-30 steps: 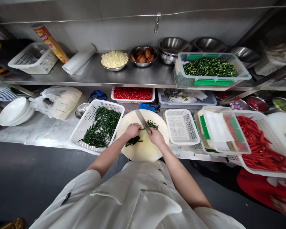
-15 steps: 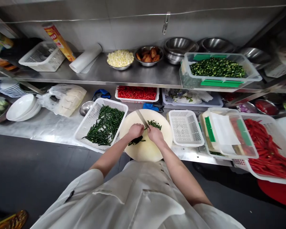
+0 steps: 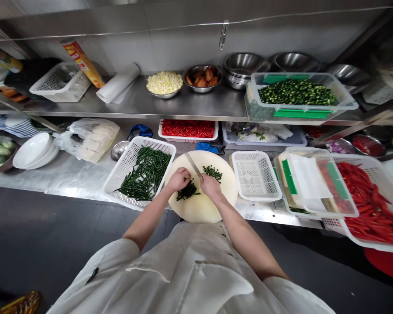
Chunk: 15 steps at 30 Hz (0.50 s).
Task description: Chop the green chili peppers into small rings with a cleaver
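My right hand (image 3: 210, 185) is wrapped round the handle of a knife (image 3: 192, 162), whose blade points up and left over the round cutting board (image 3: 196, 211). Left of the knife, my left hand (image 3: 179, 179) is at the upper edge of a pile of dark green peppers (image 3: 187, 192), fingers curled; whether they pinch a piece is too small to tell. Small chopped green pieces (image 3: 212, 172) lie on the board's right side, beyond my right hand. A white basket of long green peppers (image 3: 146, 173) stands just left of the board.
Right of the board are a white basket (image 3: 256, 176), a lidded clear box (image 3: 309, 179) and red peppers (image 3: 368, 196). A steel shelf (image 3: 127, 104) above holds bowls and a box of chopped greens (image 3: 298, 92). White bowls (image 3: 34, 150) stand at the left.
My left hand has moved left, away from the knife, uncovering more of the dark green pile. The knife and my right hand have shifted slightly left. The view has shifted a little.
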{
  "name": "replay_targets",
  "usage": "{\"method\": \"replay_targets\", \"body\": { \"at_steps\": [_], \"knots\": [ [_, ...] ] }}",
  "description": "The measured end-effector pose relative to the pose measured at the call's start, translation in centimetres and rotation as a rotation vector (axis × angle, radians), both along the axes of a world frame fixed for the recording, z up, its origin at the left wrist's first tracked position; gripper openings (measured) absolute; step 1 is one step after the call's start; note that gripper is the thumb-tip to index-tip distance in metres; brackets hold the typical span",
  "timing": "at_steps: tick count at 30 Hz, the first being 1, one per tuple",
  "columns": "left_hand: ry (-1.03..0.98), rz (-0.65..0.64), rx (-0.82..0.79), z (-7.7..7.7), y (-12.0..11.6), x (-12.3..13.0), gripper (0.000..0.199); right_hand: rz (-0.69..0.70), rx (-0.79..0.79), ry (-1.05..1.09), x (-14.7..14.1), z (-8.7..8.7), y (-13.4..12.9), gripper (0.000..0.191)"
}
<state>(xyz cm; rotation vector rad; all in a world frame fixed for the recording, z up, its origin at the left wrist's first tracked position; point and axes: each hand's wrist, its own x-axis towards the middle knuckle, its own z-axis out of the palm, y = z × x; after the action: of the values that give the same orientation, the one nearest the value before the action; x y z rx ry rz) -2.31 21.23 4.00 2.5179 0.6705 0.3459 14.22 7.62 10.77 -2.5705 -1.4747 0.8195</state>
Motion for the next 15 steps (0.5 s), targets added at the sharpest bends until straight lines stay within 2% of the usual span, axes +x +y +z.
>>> {"method": "replay_targets", "body": {
  "at_steps": [4,8,15],
  "knots": [
    [-0.025,0.106,0.018,-0.2,-2.5,-2.9,0.034,0.0,0.032,-0.006,-0.5,0.2,-0.4,0.034],
    [0.006,0.076,0.02,-0.6,-5.0,-4.8,0.05,0.017,0.049,0.021,-0.8,0.0,-0.8,0.036],
    [0.001,0.119,0.032,-0.6,-5.8,-4.0,0.054,0.024,0.057,0.072,0.0,-1.3,-1.7,0.038]
  ]
}}
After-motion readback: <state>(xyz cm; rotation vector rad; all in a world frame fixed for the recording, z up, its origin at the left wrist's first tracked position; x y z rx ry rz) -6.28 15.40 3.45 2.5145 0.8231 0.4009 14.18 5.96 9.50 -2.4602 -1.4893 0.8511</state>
